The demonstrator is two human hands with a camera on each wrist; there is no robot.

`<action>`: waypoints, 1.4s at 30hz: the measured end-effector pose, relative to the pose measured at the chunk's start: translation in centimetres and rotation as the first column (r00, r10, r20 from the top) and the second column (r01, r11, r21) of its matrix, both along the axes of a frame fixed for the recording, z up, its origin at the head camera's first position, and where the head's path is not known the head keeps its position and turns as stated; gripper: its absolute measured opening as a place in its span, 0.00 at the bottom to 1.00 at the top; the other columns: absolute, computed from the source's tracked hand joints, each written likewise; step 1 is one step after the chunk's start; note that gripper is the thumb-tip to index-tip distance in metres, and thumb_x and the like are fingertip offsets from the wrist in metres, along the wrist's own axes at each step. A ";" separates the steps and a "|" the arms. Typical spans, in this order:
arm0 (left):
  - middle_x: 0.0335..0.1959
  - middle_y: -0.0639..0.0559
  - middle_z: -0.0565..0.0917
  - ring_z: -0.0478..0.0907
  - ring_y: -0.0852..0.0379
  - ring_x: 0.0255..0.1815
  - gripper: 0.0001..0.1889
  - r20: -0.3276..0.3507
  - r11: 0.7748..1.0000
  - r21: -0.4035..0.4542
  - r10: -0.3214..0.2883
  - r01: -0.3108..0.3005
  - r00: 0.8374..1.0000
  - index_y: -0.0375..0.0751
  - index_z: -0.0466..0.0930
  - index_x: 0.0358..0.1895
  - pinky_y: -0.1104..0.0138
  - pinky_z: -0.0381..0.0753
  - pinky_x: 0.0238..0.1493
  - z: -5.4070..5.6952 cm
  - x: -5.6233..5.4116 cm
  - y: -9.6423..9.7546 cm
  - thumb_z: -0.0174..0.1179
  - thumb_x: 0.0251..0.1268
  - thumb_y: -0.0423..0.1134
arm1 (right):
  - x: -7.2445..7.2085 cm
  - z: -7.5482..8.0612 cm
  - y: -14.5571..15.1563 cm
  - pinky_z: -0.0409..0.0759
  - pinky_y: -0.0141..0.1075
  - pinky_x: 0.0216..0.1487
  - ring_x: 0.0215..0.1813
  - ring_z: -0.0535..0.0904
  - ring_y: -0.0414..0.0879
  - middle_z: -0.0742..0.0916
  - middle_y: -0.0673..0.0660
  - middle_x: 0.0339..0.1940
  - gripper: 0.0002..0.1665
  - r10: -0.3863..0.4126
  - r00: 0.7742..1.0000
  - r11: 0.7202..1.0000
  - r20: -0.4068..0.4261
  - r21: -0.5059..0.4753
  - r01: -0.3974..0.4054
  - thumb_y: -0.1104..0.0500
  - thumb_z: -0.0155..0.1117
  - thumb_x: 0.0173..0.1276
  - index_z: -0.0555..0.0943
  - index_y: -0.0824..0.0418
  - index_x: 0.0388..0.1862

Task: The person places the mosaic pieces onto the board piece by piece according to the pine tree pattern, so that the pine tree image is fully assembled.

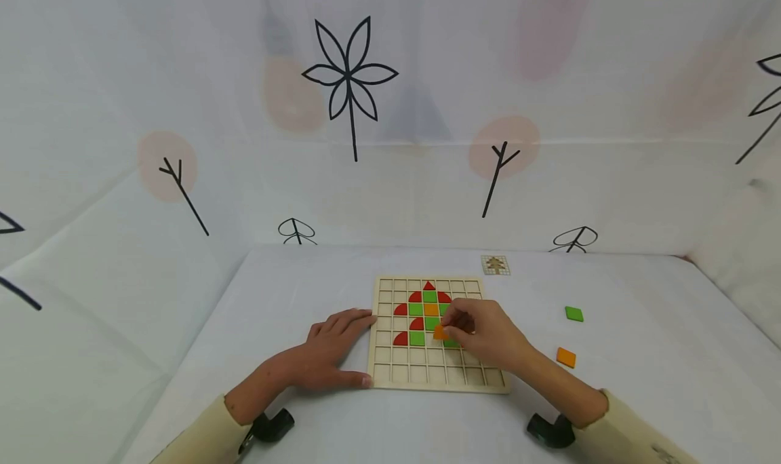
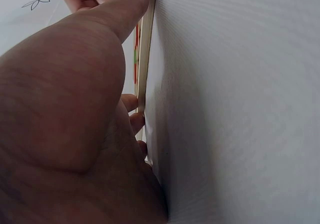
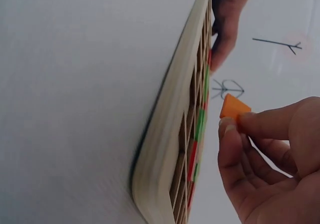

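A wooden grid board [image 1: 390, 374] lies on the white table, with red, green and orange tiles set in some of its squares. My right hand [image 1: 488, 332] is over the board's right half and pinches an orange square tile [image 3: 235, 107] between thumb and fingertips. In the right wrist view that tile is held apart from the board's surface. My left hand [image 1: 326, 352] rests on the table with its fingers spread, fingertips and thumb touching the board's left edge. Some tiles on the board are hidden behind my right hand.
To the right of the board lie a loose green tile [image 1: 574, 313] and a loose orange tile [image 1: 566, 357]. Behind the board is a small card [image 1: 495, 265] with a brown tree pattern on a grid. A white printed cloth [image 1: 415, 199] hangs at the back.
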State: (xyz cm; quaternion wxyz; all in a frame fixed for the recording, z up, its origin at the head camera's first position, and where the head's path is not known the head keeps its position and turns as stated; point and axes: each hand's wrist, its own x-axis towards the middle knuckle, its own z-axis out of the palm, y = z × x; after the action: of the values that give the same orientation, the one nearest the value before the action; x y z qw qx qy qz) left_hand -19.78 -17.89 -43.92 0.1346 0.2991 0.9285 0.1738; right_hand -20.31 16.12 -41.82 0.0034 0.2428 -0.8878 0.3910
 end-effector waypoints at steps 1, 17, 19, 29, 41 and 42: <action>0.87 0.58 0.49 0.45 0.48 0.87 0.55 -0.001 1.000 0.001 -0.002 0.002 1.000 0.59 0.48 0.87 0.40 0.56 0.74 0.0 0.0 0.0 0.62 0.64 0.76 | 0.0 -0.1 -0.2 0.84 0.31 0.42 0.38 0.82 0.40 0.88 0.43 0.36 0.08 0.010 1.000 1.000 -0.003 0.005 -0.010 0.67 0.74 0.70 0.85 0.54 0.40; 0.87 0.56 0.50 0.45 0.47 0.86 0.55 -0.003 1.000 0.014 -0.004 0.004 1.000 0.57 0.49 0.87 0.40 0.56 0.74 0.1 0.1 0.0 0.63 0.64 0.75 | -0.2 -0.8 -1.0 0.79 0.31 0.36 0.34 0.77 0.39 0.84 0.41 0.32 0.09 0.043 0.998 0.997 -0.040 0.069 -0.041 0.66 0.76 0.69 0.85 0.52 0.37; 0.87 0.57 0.49 0.45 0.47 0.86 0.55 -0.004 1.000 0.011 -0.003 0.003 1.000 0.57 0.49 0.87 0.40 0.56 0.74 0.0 0.1 0.0 0.63 0.64 0.76 | -0.3 -0.8 -1.0 0.79 0.31 0.36 0.34 0.77 0.39 0.83 0.41 0.33 0.10 0.040 0.998 0.997 -0.051 0.074 -0.036 0.66 0.76 0.69 0.85 0.52 0.37; 0.87 0.58 0.49 0.45 0.48 0.87 0.55 0.001 1.000 0.009 -0.002 0.002 1.000 0.58 0.48 0.87 0.40 0.56 0.74 0.0 0.0 0.0 0.62 0.64 0.76 | -0.4 -1.0 -1.4 0.79 0.31 0.39 0.36 0.76 0.41 0.83 0.43 0.34 0.10 0.008 0.996 0.992 -0.092 0.127 0.004 0.65 0.79 0.66 0.86 0.53 0.37; 0.87 0.58 0.49 0.44 0.48 0.87 0.55 0.000 1.000 0.004 -0.001 0.001 1.000 0.58 0.48 0.87 0.40 0.56 0.74 0.0 0.1 0.0 0.62 0.63 0.76 | -0.1 -0.9 -1.6 0.77 0.30 0.36 0.36 0.76 0.41 0.84 0.46 0.37 0.09 0.019 0.990 0.978 -0.141 0.207 0.010 0.63 0.82 0.62 0.91 0.56 0.40; 0.87 0.58 0.49 0.45 0.48 0.87 0.55 -0.001 1.000 0.004 0.000 0.000 1.000 0.58 0.48 0.87 0.40 0.56 0.74 0.1 0.1 0.0 0.62 0.63 0.76 | -0.1 -0.9 -1.6 0.77 0.30 0.36 0.36 0.76 0.41 0.84 0.45 0.37 0.09 0.020 0.990 0.977 -0.137 0.211 0.009 0.63 0.82 0.62 0.91 0.56 0.41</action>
State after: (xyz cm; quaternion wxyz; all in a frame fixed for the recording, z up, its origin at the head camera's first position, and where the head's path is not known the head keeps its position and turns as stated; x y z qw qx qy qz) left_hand -19.72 -17.87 -43.87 0.1339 0.2996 0.9282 0.1753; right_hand -20.36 14.52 -42.72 0.0381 0.2706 -0.9212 0.2769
